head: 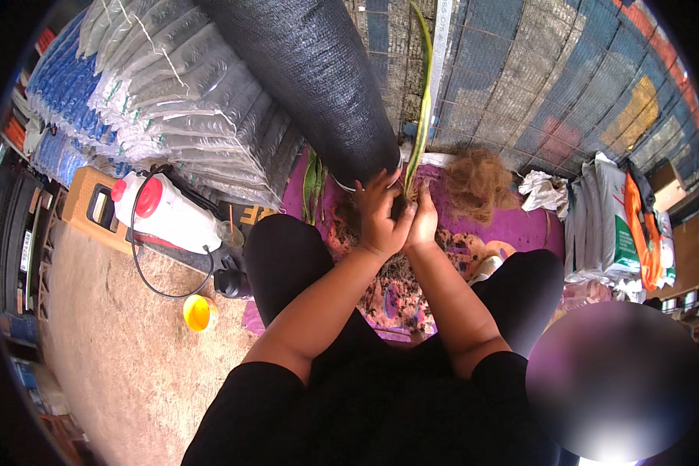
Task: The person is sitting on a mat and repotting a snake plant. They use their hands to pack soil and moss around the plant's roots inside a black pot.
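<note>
A long green snake plant leaf with yellow edges (424, 110) stands upright between my hands. My left hand (381, 215) and my right hand (422, 218) are cupped together around its base, where some brown fibre shows. The fingers partly hide the base and whatever else is in the grip. Beneath the hands, dark soil is scattered over a purple patterned mat (536, 230). Just right of my hands lies a loose clump of brown coir-like fibre (479, 186). More snake plant leaves (313, 189) stand at the mat's left side.
A large black roll of netting (309, 76) leans in from above, beside stacked plastic bags (209, 116). At left are a white sprayer with red caps (166, 209) and a yellow cup (199, 313). Grey bags (609, 215) stand at right. A blurred patch hides the lower right.
</note>
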### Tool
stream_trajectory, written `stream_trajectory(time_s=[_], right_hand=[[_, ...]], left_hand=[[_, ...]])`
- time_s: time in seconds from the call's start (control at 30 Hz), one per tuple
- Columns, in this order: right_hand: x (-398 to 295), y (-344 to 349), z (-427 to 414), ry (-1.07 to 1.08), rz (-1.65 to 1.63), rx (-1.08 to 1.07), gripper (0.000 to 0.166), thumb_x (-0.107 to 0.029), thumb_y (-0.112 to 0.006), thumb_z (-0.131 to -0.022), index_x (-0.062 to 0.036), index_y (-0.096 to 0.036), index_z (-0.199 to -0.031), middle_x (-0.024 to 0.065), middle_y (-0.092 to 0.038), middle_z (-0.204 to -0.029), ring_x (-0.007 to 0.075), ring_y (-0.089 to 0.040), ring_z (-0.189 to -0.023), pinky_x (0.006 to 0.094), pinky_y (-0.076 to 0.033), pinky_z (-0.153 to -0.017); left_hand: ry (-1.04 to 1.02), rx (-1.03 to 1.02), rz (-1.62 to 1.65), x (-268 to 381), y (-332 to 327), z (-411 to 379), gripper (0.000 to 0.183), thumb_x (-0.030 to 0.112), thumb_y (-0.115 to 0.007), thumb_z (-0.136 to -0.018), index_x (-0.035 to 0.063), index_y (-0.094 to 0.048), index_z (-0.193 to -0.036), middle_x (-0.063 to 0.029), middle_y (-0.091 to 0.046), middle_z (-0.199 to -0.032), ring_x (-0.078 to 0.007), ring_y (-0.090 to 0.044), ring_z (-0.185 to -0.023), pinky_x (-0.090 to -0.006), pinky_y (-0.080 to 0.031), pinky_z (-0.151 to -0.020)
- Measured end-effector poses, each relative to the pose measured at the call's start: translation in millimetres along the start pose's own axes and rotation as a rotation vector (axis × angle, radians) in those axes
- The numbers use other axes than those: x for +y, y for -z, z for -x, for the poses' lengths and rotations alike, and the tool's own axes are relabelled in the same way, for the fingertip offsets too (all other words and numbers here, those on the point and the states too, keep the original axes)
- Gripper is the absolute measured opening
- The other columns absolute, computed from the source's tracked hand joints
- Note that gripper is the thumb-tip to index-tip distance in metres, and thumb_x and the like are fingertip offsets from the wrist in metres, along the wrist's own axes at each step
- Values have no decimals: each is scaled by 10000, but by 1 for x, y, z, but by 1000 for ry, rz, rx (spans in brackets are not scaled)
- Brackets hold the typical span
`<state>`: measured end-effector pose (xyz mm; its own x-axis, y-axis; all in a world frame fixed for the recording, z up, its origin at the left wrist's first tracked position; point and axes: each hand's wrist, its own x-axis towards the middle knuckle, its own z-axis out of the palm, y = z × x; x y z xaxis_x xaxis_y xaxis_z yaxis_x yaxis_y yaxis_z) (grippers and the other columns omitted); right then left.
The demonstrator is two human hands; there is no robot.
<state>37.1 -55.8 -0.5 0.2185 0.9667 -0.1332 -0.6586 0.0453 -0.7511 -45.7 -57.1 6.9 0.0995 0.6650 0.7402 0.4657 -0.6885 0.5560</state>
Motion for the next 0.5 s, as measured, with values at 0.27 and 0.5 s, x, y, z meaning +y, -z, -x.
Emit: stream_trajectory(time_s=[0.27, 0.5], right_hand=[[-15, -8, 1, 175, 133, 13, 520, -409, -275, -936, 18, -562, -1013, 104, -595, -947, 189, -557, -832, 322, -444, -773], [-21, -20, 6, 149, 39, -208, 615, -496, -275, -926, 31, -557, -1071, 131, -572, -1046, 214, -524, -965, 315, -389, -875]], left_hand=[[189, 93, 198, -2, -10, -10, 422, 310, -587, -789, 32, -520, -1099, -174, -461, -1180, -344, -417, -1126, -455, -268, -984], [376, 276, 286, -7, -1, -20, 385, 185, -668, -776, -17, -480, -1044, -128, -535, -974, -218, -529, -915, -339, -418, -826]])
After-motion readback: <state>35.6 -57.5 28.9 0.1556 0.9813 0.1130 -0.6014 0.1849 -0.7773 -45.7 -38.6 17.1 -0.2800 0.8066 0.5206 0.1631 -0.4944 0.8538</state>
